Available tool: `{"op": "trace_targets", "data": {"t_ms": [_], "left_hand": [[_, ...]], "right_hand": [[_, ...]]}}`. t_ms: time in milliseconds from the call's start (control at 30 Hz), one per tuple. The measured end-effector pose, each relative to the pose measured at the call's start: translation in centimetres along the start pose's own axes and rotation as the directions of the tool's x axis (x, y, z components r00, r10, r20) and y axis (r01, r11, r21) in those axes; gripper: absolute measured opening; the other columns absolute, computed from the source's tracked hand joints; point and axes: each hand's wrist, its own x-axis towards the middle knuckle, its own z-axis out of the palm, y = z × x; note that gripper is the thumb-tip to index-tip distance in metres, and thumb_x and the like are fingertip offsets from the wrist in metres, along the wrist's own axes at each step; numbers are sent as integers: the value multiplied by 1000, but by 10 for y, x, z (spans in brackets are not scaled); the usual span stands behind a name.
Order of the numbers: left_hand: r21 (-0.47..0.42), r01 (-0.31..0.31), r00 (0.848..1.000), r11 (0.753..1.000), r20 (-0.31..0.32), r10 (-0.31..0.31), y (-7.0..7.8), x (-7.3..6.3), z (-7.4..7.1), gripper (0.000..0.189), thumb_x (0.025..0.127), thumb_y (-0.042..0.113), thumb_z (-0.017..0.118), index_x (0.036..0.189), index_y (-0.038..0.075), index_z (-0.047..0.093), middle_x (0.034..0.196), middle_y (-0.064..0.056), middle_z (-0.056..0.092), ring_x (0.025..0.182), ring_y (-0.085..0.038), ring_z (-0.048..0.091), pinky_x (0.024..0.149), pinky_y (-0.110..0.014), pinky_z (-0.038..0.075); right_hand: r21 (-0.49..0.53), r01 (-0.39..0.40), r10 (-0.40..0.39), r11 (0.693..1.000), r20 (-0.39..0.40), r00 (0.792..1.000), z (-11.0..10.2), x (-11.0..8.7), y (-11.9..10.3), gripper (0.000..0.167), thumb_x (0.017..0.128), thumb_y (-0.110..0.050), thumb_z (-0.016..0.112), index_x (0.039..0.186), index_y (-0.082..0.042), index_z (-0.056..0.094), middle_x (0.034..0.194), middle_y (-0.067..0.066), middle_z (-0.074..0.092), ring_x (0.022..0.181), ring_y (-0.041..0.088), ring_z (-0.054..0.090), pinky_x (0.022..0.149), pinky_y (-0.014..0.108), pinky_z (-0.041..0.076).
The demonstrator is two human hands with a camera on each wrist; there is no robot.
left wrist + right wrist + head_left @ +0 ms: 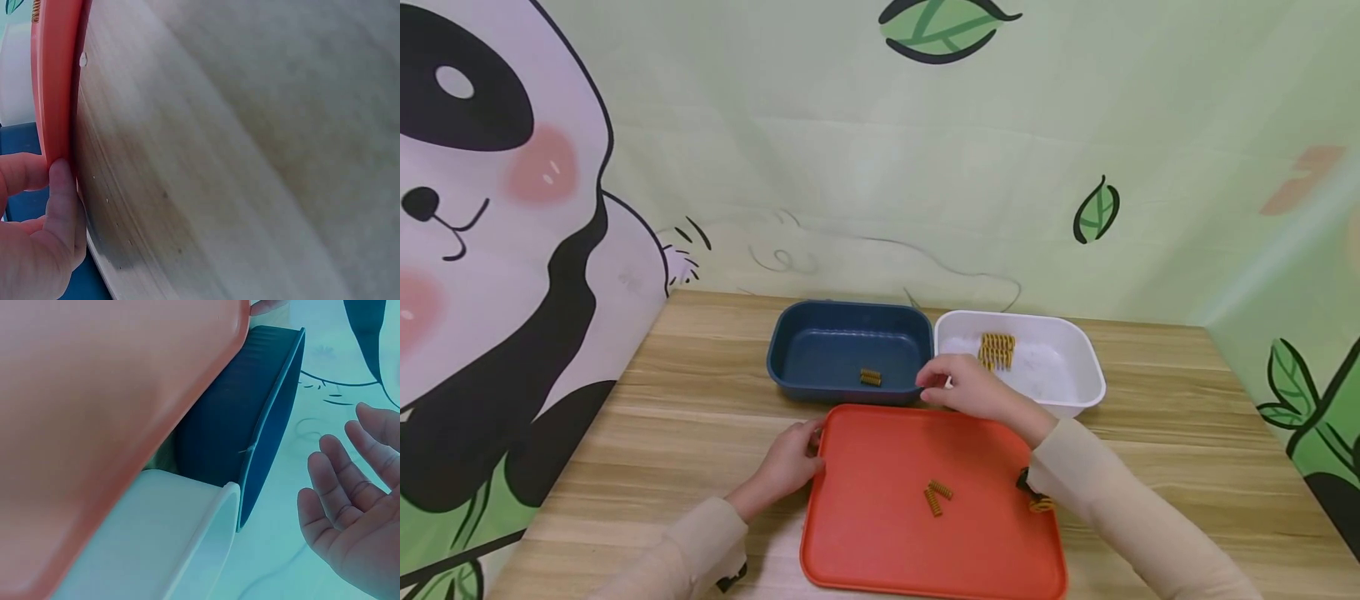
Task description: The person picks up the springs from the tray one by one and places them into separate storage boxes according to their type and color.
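My left hand (pixel 786 460) grips the left rim of the red tray (pixel 880 550); the left wrist view shows the thumb and fingers (pixel 61 187) pinching that rim. Over the tray's far edge, by the meeting corners of the two bins, hovers my right hand (pixel 966 385). Its fingers (pixel 322 475) are loosely bent, and nothing shows in them in the right wrist view. Two brass-coloured coil springs, one (pixel 941 489) touching or nearly touching the other (pixel 932 502), lie on the tray.
Behind the tray, a dark blue bin (pixel 790 387) holds a couple of springs (pixel 871 377). Beside it, a white bin (pixel 1078 383) holds several springs (pixel 997 350) in rows. Both stand on the wooden table (pixel 700 417) before a printed cloth backdrop (pixel 820 150).
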Motion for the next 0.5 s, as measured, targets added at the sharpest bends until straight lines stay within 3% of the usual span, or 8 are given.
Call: {"op": "trace_targets", "data": {"t_ms": [367, 500], "left_hand": [[-2, -18, 1000, 1000, -12, 18, -1, 0, 0, 52, 65, -6, 59, 117, -6, 51, 74, -5, 52, 68, -15, 45, 61, -27, 40], [-6, -11, 1000, 1000, -9, 11, -2, 1, 1, 53, 65, -6, 59, 118, -5, 50, 75, -5, 52, 69, -15, 45, 61, -26, 39]], "right_hand": [[-28, 44, -44, 999, -26, 999, -2, -13, 5, 15, 79, -11, 61, 92, -5, 66, 84, 5, 64, 75, 12, 52, 70, 29, 46], [-16, 34, -35, 999, -24, 999, -2, -19, 9, 14, 80, -13, 61, 91, -7, 66, 83, 2, 62, 76, 11, 51, 68, 25, 46]]}}
